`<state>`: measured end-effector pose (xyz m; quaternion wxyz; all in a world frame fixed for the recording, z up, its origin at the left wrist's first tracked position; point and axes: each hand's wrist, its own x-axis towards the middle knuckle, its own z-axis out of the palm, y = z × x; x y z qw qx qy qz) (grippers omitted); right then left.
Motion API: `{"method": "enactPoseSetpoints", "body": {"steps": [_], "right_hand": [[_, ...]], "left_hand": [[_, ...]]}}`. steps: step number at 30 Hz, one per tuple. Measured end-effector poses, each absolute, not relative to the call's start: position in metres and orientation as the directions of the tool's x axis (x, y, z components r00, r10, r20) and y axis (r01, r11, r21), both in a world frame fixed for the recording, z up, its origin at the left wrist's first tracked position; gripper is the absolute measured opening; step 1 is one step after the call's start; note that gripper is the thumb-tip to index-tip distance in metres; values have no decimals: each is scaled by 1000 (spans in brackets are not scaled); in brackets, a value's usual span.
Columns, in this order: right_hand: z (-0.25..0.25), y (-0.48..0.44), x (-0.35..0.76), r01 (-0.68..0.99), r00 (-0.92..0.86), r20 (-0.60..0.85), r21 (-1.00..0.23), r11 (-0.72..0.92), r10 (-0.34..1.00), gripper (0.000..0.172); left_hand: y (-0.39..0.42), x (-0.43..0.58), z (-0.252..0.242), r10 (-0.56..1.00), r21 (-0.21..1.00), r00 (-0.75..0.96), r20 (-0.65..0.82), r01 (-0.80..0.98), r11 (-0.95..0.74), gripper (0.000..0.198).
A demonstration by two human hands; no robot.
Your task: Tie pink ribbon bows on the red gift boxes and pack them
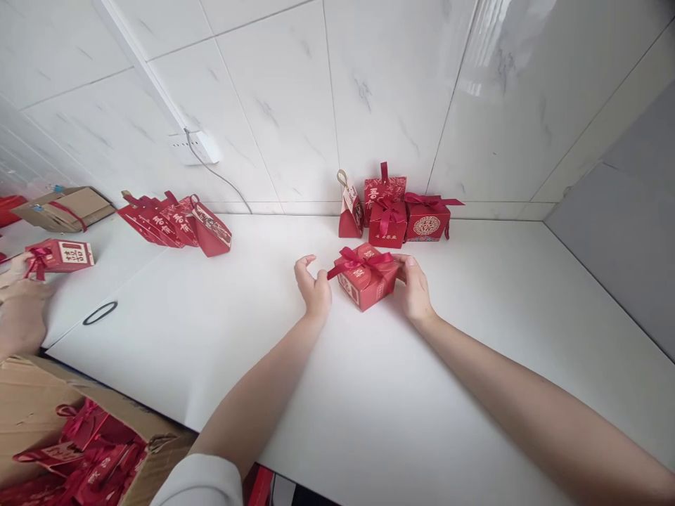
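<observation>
A red gift box [363, 281] tied with a dark red ribbon bow [361, 261] sits on the white table in front of me. My left hand [315, 287] is just left of it, fingers curved and thumb apart, with nothing in its grasp. The thumb is close to the ribbon's left tail; whether they touch I cannot tell. My right hand [414, 287] grips the box at its right side, with some fingertips hidden behind the corner.
Behind stand a ribboned box [387, 225], a patterned box [428, 219] and a pointed box [351, 211] near the tiled wall. Several red boxes [174, 221] lean together at left. A co-worker's hand [18, 281] holds another box [66, 254]. A carton [113, 404] contains red packages; a black loop [100, 313] lies nearby.
</observation>
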<state>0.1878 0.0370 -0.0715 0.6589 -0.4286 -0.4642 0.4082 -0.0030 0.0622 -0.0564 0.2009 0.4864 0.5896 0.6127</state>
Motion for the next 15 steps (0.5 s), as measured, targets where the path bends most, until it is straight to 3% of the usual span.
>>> {"method": "enactPoseSetpoints", "body": {"steps": [3,6,8,11,13,15], "right_hand": [[-68,30,188,-192,182,247,-940,281,952,48],[-69,26,187,-188,162,203,-954,233,966,48],[-72,26,186,-189,161,170,-962,199,972,47],[-76,31,186,-209,166,124,-965,158,978,44],[-78,35,188,-220,167,106,-965,142,980,44],[-80,38,189,-227,170,99,-964,136,981,45]], "left_hand": [[59,-16,-26,846,925,-434,310,342,-163,20],[48,-24,15,867,856,-362,344,501,-130,30],[37,-20,40,924,738,-216,317,667,-98,44],[20,0,65,996,514,0,84,857,-43,69],[14,18,71,998,342,26,-61,940,-4,83],[12,34,69,995,219,10,-95,976,11,91]]}}
